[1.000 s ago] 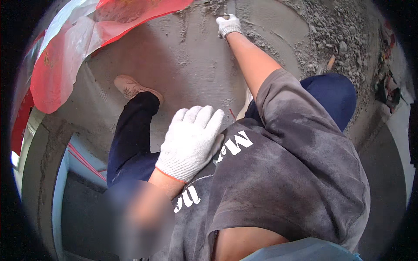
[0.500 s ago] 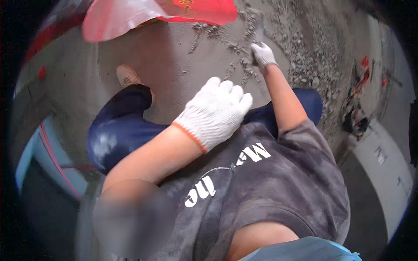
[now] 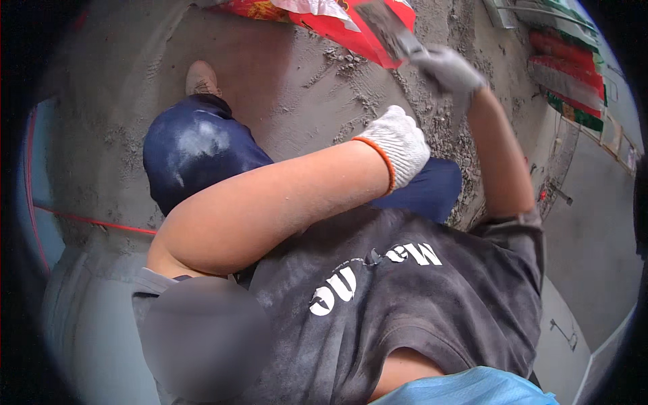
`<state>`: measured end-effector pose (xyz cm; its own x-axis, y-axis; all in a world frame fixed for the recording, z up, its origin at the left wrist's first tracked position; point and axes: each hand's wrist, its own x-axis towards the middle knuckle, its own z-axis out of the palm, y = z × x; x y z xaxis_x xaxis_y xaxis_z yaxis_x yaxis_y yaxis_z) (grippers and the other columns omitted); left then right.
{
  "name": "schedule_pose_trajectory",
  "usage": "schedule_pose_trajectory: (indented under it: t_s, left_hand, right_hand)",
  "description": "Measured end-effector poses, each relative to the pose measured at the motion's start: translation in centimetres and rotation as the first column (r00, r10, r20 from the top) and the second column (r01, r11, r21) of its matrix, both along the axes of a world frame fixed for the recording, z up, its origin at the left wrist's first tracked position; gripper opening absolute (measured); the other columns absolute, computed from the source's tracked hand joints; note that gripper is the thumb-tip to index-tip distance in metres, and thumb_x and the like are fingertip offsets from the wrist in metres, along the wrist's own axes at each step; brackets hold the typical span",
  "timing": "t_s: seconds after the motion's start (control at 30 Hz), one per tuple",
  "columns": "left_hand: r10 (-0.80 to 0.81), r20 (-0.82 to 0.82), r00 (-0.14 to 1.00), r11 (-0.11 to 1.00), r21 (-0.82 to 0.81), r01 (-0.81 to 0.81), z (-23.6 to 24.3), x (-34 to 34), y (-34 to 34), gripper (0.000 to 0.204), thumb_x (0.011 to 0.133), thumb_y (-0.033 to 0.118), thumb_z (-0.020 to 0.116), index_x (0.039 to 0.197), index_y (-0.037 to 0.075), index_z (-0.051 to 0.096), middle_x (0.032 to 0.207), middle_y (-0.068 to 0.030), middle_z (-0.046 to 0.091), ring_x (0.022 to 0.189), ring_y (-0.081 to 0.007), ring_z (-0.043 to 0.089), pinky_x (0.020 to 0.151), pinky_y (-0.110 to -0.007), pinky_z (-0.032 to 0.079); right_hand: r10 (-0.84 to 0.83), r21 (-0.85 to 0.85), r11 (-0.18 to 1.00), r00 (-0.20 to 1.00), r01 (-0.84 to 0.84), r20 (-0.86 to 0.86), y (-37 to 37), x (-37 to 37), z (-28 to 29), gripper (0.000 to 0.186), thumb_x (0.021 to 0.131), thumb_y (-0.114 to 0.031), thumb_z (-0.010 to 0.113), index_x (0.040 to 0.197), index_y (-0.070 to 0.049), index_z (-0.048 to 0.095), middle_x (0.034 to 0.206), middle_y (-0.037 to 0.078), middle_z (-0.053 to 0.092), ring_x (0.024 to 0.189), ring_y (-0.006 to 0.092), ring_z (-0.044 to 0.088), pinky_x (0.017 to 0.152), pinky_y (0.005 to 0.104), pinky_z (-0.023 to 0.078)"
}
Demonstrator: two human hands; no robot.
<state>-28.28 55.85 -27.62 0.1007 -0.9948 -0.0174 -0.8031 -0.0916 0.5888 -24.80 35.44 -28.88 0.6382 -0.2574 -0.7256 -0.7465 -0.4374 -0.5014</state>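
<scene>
My right hand (image 3: pixel 449 70), in a white glove, grips a trowel (image 3: pixel 385 28) by its handle end. The trowel's flat metal blade carries grey smears and is raised in front of a red plastic sheet or bag (image 3: pixel 331 27). My left hand (image 3: pixel 397 145) wears a white knit glove with an orange cuff. It is closed in a fist beside my right knee, and its palm side is hidden. Wet grey mortar (image 3: pixel 378 94) lies rough and ridged on the floor beyond both hands.
My shoe (image 3: pixel 202 79) stands on the smooth grey floor (image 3: pixel 256 88) at the left. A red cord or hose (image 3: pixel 101 221) runs along the lower left. Red, white and green bags (image 3: pixel 570 71) lie at the far right, by a grey wall (image 3: pixel 594 223).
My right hand has lifted the trowel off the mortar and swung to the right, its blade now in plain view. My left fist has moved right. The view has turned, bringing bags into sight.
</scene>
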Motion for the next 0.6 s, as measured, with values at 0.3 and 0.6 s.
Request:
schedule_pose_trajectory:
  t_s: [0.3, 0.6]
  left_hand:
    - [-0.121, -0.011, 0.993, 0.972, 0.201, 0.121, -1.0, -1.2, 0.7, 0.019, 0.087, 0.016, 0.056, 0.097, 0.008, 0.071, 0.094, -0.0098, 0.072, 0.095, -0.0247, 0.069, 0.082, -0.037, 0.052]
    - [-0.099, -0.047, 0.994, 0.991, 0.088, 0.103, -0.9, -2.0, 1.4, 0.017, 0.088, 0.015, 0.052, 0.096, 0.006, 0.064, 0.092, -0.0118, 0.065, 0.091, -0.0260, 0.064, 0.084, -0.038, 0.046]
  right_hand:
    - [0.747, -0.945, 0.089, 0.649, -0.314, -0.145, 1.1, 11.7, -0.6, 0.012, 0.084, -0.015, 0.059, 0.088, -0.008, 0.068, 0.079, 0.018, 0.070, 0.075, 0.0350, 0.070, 0.063, 0.0454, 0.055]
    - [0.576, -0.742, 0.660, 0.714, -0.118, 0.398, -2.5, -6.7, -5.0, 0.016, 0.081, -0.023, 0.068, 0.076, -0.010, 0.061, 0.073, 0.016, 0.064, 0.067, 0.0360, 0.065, 0.059, 0.0445, 0.051]
